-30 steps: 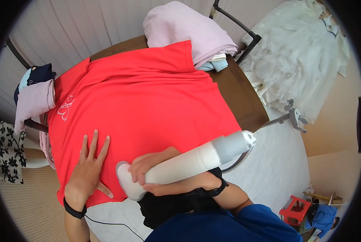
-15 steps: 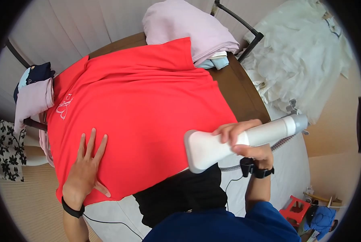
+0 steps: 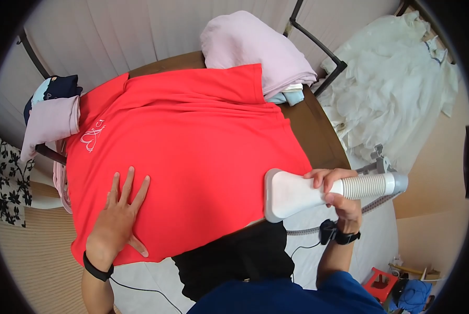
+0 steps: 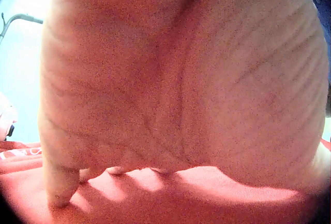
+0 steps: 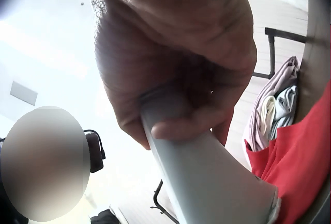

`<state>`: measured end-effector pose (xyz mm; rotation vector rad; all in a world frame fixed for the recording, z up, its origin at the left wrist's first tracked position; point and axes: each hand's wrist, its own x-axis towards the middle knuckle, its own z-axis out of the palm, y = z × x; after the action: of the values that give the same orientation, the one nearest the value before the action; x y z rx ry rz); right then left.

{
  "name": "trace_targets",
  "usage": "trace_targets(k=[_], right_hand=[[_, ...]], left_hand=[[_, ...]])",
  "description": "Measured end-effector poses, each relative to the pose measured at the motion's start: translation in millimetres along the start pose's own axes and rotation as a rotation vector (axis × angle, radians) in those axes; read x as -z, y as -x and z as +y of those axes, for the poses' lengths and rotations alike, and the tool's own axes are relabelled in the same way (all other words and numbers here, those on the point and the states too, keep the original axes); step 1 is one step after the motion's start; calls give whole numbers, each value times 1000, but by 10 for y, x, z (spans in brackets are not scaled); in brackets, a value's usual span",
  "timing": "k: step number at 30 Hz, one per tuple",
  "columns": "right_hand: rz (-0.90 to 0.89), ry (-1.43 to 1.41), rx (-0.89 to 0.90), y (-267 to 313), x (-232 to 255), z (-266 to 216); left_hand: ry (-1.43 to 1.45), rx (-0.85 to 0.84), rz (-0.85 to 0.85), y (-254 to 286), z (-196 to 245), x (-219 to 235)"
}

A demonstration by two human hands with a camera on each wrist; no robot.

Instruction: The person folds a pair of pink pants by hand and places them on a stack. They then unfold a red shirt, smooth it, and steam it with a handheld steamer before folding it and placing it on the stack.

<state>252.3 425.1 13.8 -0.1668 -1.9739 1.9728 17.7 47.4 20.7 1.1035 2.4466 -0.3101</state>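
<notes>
A red T-shirt (image 3: 192, 157) with a white heart print near its left side lies spread over a dark wooden board, with creases across its upper part. My left hand (image 3: 116, 220) rests on the lower left of the shirt, fingers spread; the left wrist view shows the palm (image 4: 170, 89) arched over the red cloth. My right hand (image 3: 339, 193) grips a white garment steamer head (image 3: 297, 196), fingers and thumb wrapped round its neck. Its wide flat face is at the shirt's lower right edge. A ribbed hose (image 3: 365, 187) runs right from the grip.
Folded pink cloth (image 3: 255, 49) lies at the board's far edge, near a black metal frame (image 3: 323, 47). Folded clothes (image 3: 51, 112) hang at the left. A white ruffled dress (image 3: 386, 89) is at the right. A red stool (image 3: 380, 285) stands at the lower right.
My right hand has carried the steamer head rightward, from beside the left hand to the shirt's right lower edge. The left hand has stayed on the shirt.
</notes>
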Motion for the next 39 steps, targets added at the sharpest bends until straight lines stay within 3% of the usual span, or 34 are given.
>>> trace_targets(k=[3,11,17,25,28,39], right_hand=[[106,-127,-73,-7,-375,41],[-413,-414,-76,-213,-1450,321],[-556,-307,18,-324,-1819,345],[-515,-290,68,-312,-1451,380],[-381,-281,-11,-251,-1147,267],[-20,-71,6,100,-109,52]], left_hand=[[-28,-33,35,5,-2,-22],[-6,-75,51,24,-36,-25],[95,-33,37,29,2,14],[69,-18,24,18,-8,-8],[58,-17,12,14,6,11],[51,-38,40,53,-24,-19]])
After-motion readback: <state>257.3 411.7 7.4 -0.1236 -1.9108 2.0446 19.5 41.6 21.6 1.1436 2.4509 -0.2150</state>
